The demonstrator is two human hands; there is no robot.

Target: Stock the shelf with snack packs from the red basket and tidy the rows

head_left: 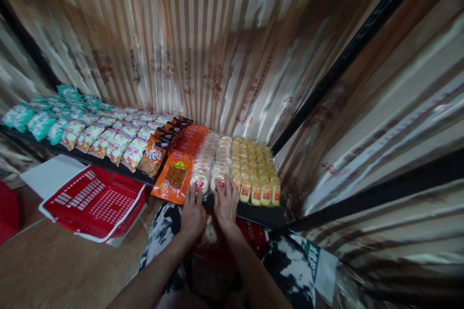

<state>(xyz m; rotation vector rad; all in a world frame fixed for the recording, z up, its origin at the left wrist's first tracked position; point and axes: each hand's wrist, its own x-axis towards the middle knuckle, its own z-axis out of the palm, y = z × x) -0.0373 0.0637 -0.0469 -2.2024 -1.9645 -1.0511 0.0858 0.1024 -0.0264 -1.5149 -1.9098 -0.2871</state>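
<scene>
Two rows of clear-wrapped, pale round snacks run back along a black shelf. My left hand rests its outstretched fingers at the front pack of the left row. Beside it, my right hand lays spread fingers on the front pack of the right row. Neither hand is wrapped around a pack. To the right stand rows of small yellow packs. An orange bag of brown sticks lies just left of my left hand, with similar bags behind it.
White snack bags, dark orange bags and teal bags fill the shelf's left side. A red basket stands on the floor below. Another red basket is partly hidden between my knees. Black posts frame the shelf.
</scene>
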